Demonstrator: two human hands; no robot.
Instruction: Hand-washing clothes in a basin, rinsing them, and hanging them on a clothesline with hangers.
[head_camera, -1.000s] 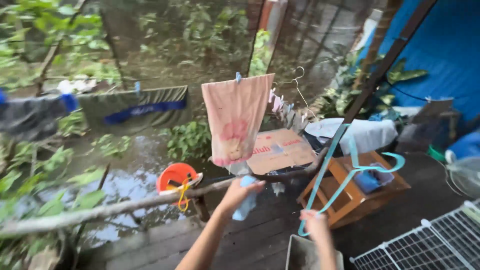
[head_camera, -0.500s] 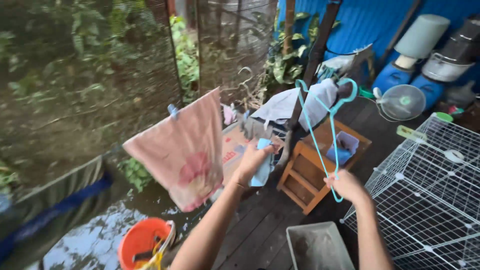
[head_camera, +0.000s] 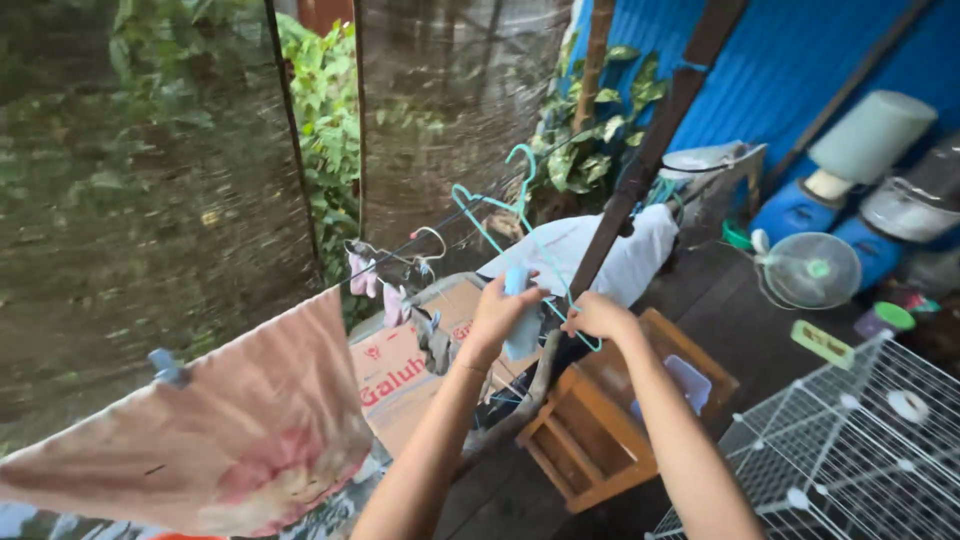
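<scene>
Left hand (head_camera: 497, 312) gripping a light blue cloth (head_camera: 522, 318); right hand (head_camera: 601, 317) closed on a teal hanger (head_camera: 497, 215), beside the clothesline (head_camera: 400, 255).

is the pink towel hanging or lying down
Hanging: the pink towel drapes from a line, held by a blue peg at its top edge.

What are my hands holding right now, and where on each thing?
Left hand grips a light blue cloth near its top. Right hand holds the teal hanger at its lower end.
</scene>
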